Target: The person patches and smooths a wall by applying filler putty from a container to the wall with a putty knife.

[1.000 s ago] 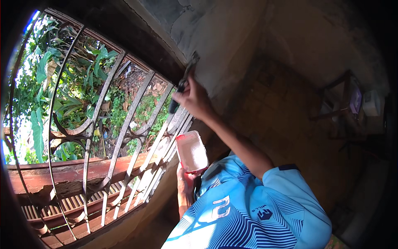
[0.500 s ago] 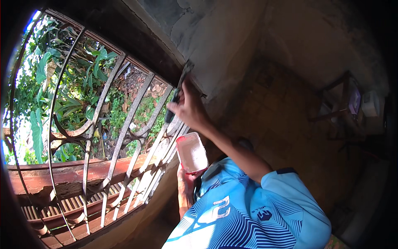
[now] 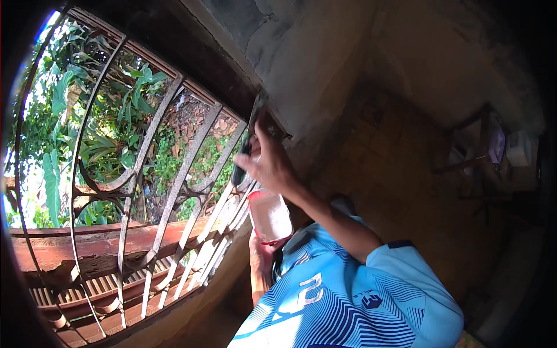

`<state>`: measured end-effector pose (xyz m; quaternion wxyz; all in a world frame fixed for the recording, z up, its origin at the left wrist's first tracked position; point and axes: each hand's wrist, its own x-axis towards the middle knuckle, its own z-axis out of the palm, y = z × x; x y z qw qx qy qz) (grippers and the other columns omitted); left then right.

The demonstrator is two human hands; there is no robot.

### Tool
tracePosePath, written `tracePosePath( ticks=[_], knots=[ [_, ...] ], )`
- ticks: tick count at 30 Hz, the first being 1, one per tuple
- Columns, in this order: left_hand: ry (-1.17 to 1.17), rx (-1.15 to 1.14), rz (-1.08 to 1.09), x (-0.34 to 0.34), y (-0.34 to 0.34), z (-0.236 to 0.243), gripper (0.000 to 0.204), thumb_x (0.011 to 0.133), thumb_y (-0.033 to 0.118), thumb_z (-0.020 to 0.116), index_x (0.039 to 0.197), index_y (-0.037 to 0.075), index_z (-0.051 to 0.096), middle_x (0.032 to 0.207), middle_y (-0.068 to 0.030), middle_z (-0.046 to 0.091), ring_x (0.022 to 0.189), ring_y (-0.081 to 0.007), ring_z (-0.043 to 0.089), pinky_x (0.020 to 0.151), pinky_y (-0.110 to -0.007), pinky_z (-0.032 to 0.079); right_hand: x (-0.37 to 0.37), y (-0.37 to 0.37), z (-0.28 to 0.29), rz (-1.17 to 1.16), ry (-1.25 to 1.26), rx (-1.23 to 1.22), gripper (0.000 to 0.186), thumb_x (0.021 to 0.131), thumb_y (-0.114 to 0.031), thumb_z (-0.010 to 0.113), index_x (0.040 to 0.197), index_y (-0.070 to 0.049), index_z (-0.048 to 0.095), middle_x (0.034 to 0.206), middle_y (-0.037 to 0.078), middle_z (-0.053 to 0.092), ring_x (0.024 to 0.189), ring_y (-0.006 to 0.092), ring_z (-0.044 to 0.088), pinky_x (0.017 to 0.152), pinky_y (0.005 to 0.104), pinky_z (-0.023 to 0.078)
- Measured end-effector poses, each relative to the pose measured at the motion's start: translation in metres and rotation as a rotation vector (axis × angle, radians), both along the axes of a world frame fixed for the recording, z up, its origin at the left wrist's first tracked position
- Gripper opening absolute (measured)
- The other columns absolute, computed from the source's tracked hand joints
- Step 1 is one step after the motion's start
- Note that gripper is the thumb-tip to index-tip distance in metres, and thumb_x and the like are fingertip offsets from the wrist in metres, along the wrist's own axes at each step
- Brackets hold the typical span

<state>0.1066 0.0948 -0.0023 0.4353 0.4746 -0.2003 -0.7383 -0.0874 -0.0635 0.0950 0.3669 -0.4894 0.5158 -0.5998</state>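
Observation:
My right hand (image 3: 270, 165) is raised at the corner of the window frame, closed around a black-handled tool (image 3: 238, 174) that looks like a putty knife. Its far end reaches up against the edge where the dark frame meets the wall; shadow and motion blur hide its exact shape. Below it, my left hand (image 3: 259, 252) supports a red-rimmed rectangular tub (image 3: 270, 216) from underneath, tilted so its inside shows. Whitish material coats the tub's inside. The left fingers are mostly hidden beneath the tub.
A window grille (image 3: 130, 191) of curved metal bars fills the left, with a worn red wooden sill (image 3: 87, 249) and green plants (image 3: 139, 93) outside. A cracked grey wall (image 3: 296, 64) rises ahead. In the dim right stands a small table (image 3: 464, 162) beside a pale container (image 3: 518, 148).
My right hand has shifted slightly downward with the tool, its fingers more spread along the handle. The left hand and tub stay nearly in place; the view has moved slightly.

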Motion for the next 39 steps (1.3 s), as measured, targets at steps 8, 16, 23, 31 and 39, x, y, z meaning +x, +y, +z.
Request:
tracePosePath(
  ticks=[8, 16, 23, 31, 39],
  knots=[
    [-0.038, 0.012, 0.021, -0.003, -0.006, 0.012, 0.07, 0.083, 0.021, 0.055, 0.145, -0.002, 0.033, 0.143, -0.0177, 0.045, 0.128, -0.0362, 0.05, 0.099, -0.056, 0.051, -0.078, -0.033, 0.01, 0.018, -0.237, 0.152, 0.102, 0.083, -0.018, 0.076, 0.155, -0.002, 0.005, 0.097, 0.013, 0.06, 0.081, 0.0168, 0.064, 0.067, 0.0291, 0.054],
    [-0.008, 0.029, 0.014, 0.002, -0.006, 0.003, 0.07, 0.083, 0.022, 0.056, 0.145, -0.001, 0.034, 0.142, -0.0171, 0.046, 0.127, -0.0353, 0.051, 0.098, -0.054, 0.052, -0.019, -0.006, 0.005, 0.026, 0.079, -0.001, 0.1, 0.083, -0.021, 0.076, 0.154, 0.003, 0.01, 0.096, 0.013, 0.056, 0.085, 0.0167, 0.06, 0.078, 0.0309, 0.053],
    [-0.005, 0.012, 0.019, 0.005, -0.008, 0.002, 0.069, 0.082, 0.023, 0.057, 0.144, 0.0, 0.035, 0.139, -0.017, 0.048, 0.125, -0.0354, 0.052, 0.097, -0.055, 0.052, -0.077, -0.019, 0.011, 0.047, -0.083, 0.111, 0.102, 0.082, -0.017, 0.074, 0.154, 0.002, 0.003, 0.101, 0.018, 0.061, 0.081, 0.0189, 0.061, 0.076, 0.0332, 0.054],
    [-0.033, 0.036, -0.012, 0.006, -0.006, 0.006, 0.068, 0.082, 0.02, 0.055, 0.144, -0.001, 0.035, 0.14, -0.0176, 0.047, 0.125, -0.0343, 0.053, 0.094, -0.054, 0.054, -0.074, -0.046, 0.006, 0.041, 0.131, 0.137, 0.106, 0.085, -0.02, 0.074, 0.154, -0.002, -0.005, 0.088, 0.012, 0.057, 0.079, 0.0176, 0.064, 0.065, 0.0285, 0.055],
    [0.025, 0.045, 0.021, 0.009, -0.016, -0.016, 0.062, 0.088, 0.019, 0.054, 0.143, 0.0, 0.036, 0.141, -0.0173, 0.047, 0.126, -0.0328, 0.052, 0.098, -0.049, 0.053, -0.034, 0.017, 0.003, 0.29, 0.097, 0.079, 0.096, 0.084, -0.014, 0.074, 0.153, 0.005, 0.011, 0.109, 0.014, 0.055, 0.092, 0.0182, 0.058, 0.082, 0.0324, 0.051]
  ],
)
